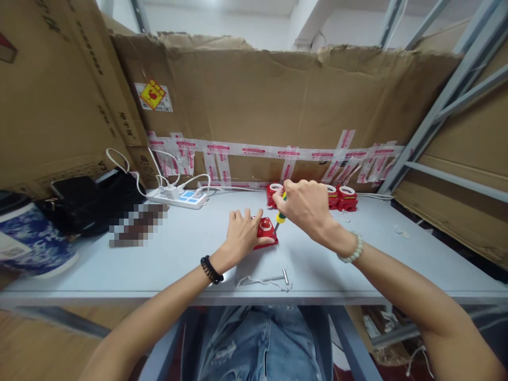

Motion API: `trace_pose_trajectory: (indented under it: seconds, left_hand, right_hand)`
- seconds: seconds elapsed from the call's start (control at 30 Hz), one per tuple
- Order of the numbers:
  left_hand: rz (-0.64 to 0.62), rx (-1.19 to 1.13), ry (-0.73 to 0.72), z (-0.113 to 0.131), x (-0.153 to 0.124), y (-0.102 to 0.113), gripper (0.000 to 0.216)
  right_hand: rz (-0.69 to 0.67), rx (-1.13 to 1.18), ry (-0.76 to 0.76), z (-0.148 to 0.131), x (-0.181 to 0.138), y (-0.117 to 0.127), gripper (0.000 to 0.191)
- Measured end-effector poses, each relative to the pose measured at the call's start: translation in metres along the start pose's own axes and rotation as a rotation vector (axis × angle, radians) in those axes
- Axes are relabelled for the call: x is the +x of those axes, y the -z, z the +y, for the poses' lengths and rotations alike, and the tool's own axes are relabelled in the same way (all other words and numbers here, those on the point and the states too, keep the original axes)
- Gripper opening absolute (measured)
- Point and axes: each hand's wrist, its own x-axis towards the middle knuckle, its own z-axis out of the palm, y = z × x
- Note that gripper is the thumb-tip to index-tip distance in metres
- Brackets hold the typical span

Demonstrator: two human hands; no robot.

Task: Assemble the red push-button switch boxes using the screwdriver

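My left hand point(242, 233) grips a small red square housing point(266, 226) on the table, thumb along its near side and fingers over the left and far side. A round fitting shows in the top of the housing. My right hand point(307, 206) is closed around a screwdriver point(280, 217) with a yellow and green handle. The screwdriver slants down to the left, its tip at the right corner of the housing; whether a screw sits there is too small to tell. Nearer to me lies a small T-shaped metal piece point(284, 276) with white cord.
Several red units with white rings point(346, 197) stand at the back, partly behind my right hand. A white power strip point(178, 198) with cables, a black bag point(115, 193) and a blue-white cup point(32, 238) are on the left. Cardboard point(254, 95) walls off the rear.
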Motion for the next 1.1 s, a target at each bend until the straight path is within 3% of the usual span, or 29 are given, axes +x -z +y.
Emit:
trace_pose_trajectory:
  seconds: [0.1, 0.3, 0.5, 0.63, 0.7, 0.77, 0.87, 0.93, 1.1]
  left_hand:
    - [-0.006, 0.005, 0.011, 0.002, -0.008, 0.007, 0.076]
    - [-0.092, -0.112, -0.102, -0.015, -0.031, 0.027, 0.064]
    - [-0.036, -0.185, -0.036, -0.027, -0.033, 0.018, 0.051]
    - [0.104, -0.213, 0.001, -0.025, -0.036, 0.013, 0.059]
    - [0.201, -0.253, -0.068, -0.019, -0.044, 0.014, 0.050]
    - [0.211, -0.350, -0.261, -0.008, -0.054, 0.016, 0.031]
    - [0.003, -0.491, -0.593, 0.009, -0.067, 0.011, 0.022]
    - [-0.061, -0.534, -0.628, 0.017, -0.071, 0.004, 0.023]
    - [-0.084, -0.671, -0.633, 0.026, -0.070, -0.011, 0.019]
  right_hand:
    - [0.009, 0.035, -0.001, -0.013, 0.008, -0.004, 0.031]
    - [0.023, 0.119, 0.014, -0.023, 0.021, -0.014, 0.030]
    - [0.180, 0.287, -0.099, 0.010, 0.025, -0.008, 0.026]
    - [0.266, 0.546, -0.093, 0.032, -0.001, 0.014, 0.024]
    - [0.226, 0.641, -0.062, 0.037, -0.024, 0.023, 0.024]
    - [0.150, 0.662, -0.034, 0.039, -0.048, 0.026, 0.020]
    - [0.182, 0.650, -0.005, 0.041, -0.078, 0.023, 0.018]
    - [0.180, 0.637, -0.030, 0.044, -0.090, 0.017, 0.017]
    - [0.186, 0.629, -0.090, 0.052, -0.100, 0.005, 0.015]
